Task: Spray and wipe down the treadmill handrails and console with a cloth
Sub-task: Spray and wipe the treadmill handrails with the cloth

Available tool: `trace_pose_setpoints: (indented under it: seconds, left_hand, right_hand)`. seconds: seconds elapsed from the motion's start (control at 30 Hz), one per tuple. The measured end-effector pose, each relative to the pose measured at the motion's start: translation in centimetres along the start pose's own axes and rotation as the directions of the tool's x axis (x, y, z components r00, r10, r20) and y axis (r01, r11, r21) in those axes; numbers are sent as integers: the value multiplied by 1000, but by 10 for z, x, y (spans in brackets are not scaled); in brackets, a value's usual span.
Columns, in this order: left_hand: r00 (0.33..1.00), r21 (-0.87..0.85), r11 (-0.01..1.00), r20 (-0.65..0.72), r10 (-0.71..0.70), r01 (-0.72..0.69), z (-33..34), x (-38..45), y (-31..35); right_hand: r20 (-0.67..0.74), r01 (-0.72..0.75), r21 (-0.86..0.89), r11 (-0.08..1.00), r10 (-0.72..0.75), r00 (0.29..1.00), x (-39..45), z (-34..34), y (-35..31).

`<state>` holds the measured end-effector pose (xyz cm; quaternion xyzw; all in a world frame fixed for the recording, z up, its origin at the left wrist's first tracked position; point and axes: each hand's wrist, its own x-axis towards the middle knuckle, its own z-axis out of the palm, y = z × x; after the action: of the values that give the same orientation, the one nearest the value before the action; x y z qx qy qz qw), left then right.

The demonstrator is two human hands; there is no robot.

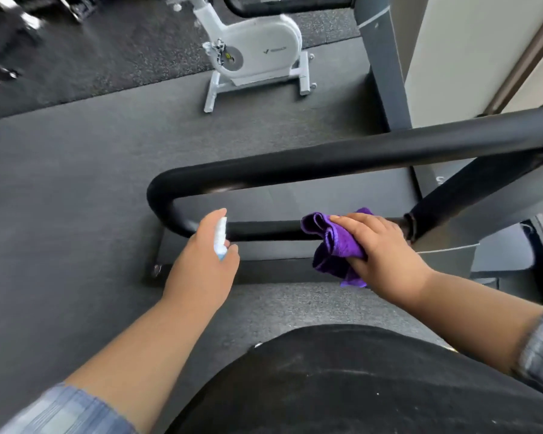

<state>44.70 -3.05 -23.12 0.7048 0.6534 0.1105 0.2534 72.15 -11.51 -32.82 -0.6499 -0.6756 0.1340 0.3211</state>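
Wiping step: my right hand [378, 245] is pressing the purple cloth [336, 242] onto the handrail [264, 230]; my left hand [201, 261] is gripping the spray bottle [220, 238] beside it. Next, probably: spraying the handrail's bend.

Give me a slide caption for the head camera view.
Right hand presses a purple cloth onto the black handrail while the left hand holds a spray bottle.

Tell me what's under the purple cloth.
The cloth is draped over the lower black handrail, pressed by the right hand. The bar shows on both sides of the cloth; the stretch beneath it is covered.
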Motion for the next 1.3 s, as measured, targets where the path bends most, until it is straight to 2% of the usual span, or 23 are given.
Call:
trace_pose_setpoints:
  seconds: [0.2,0.33,0.47,0.67,0.87,0.97,1.13,1.3]
  left_hand:
    - [999,160,987,-31,20,-15,-8,7,-4]
    - [998,287,956,-10,66,-60,-3,13,-6]
    - [988,446,882,33,154,-152,2,24,-8]
    - [987,519,839,97,130,-162,6,39,-10]
    - [980,531,823,98,175,-201,15,47,-2]
    - [963,496,825,140,232,-271,25,45,12]
    - [902,350,837,265,342,-420,58,30,49]
    - [888,225,887,329,321,-404,84,25,77]
  right_hand:
    - [111,115,265,957,-149,983,2,5,-37]
    - [153,158,299,941,-211,966,-8,7,-40]
    - [205,198,297,934,-264,942,-12,11,-33]
    - [225,167,289,943,-236,945,-21,5,-27]
    - [186,139,279,950,-195,963,-33,-3,-17]
    - [159,98,274,957,-146,976,-40,-10,-12]
    - [145,54,260,964,-94,985,-53,-23,-2]
    - [95,33,239,970,-57,994,-66,-37,7]
